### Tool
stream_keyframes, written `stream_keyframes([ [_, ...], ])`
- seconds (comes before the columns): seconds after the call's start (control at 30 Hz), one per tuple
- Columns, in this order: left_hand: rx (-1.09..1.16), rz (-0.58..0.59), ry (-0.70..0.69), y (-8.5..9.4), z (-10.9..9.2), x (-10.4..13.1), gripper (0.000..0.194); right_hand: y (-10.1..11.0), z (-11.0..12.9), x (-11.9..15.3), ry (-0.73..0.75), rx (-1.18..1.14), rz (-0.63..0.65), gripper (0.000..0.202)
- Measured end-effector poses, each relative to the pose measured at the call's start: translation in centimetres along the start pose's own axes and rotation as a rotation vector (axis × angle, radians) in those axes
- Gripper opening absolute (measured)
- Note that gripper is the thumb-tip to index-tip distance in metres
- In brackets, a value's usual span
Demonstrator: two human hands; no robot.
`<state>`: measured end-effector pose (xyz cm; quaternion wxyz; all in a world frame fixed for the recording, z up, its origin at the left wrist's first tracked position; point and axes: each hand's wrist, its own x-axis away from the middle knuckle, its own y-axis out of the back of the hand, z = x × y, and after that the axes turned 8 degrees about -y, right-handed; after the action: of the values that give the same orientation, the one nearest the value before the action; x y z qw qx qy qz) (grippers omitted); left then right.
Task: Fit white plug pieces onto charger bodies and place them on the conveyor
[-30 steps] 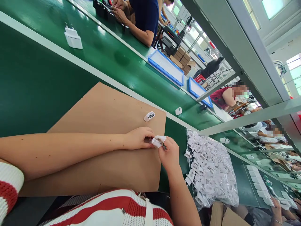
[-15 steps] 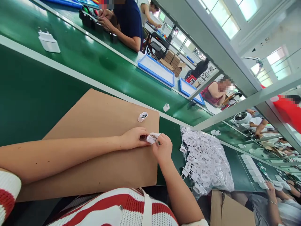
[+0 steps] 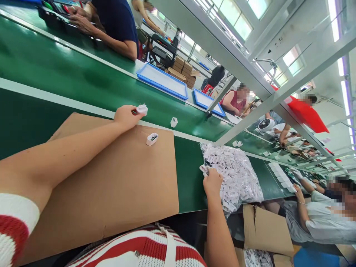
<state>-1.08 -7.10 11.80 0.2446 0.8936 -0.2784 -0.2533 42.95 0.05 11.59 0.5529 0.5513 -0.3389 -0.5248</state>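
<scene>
My left hand is closed around a white charger with two prongs pointing up, held over the green conveyor belt at the far edge of my work surface. My right hand is at the near left side of a clear plastic bag full of white plug pieces. Its fingers pinch a white plug piece. Between my hands, a white charger housing with its open end showing parts inside lies on the cardboard sheet.
Another white housing sits on the green belt. Blue-rimmed trays line the belt's far side, where co-workers sit. A grey metal frame post slants up beside the bag. At right, a row of white boxes lies near another person.
My hands, together over the cardboard before, have parted. The left moved forward to the belt with the charger; the right went right to the bag. The view has shifted too.
</scene>
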Motion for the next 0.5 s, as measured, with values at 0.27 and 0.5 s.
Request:
stream_keyframes([
  [0.27,-0.011,-0.237,-0.108,-1.0,1.6,-0.3,0.112,-0.2,0.5,0.7,0.066,-0.472,0.070,0.018],
  [0.5,0.141,0.201,-0.181,-0.4,-1.7,8.1,0.071,-0.6,1.9,-0.2,0.177,-0.494,0.207,0.044],
])
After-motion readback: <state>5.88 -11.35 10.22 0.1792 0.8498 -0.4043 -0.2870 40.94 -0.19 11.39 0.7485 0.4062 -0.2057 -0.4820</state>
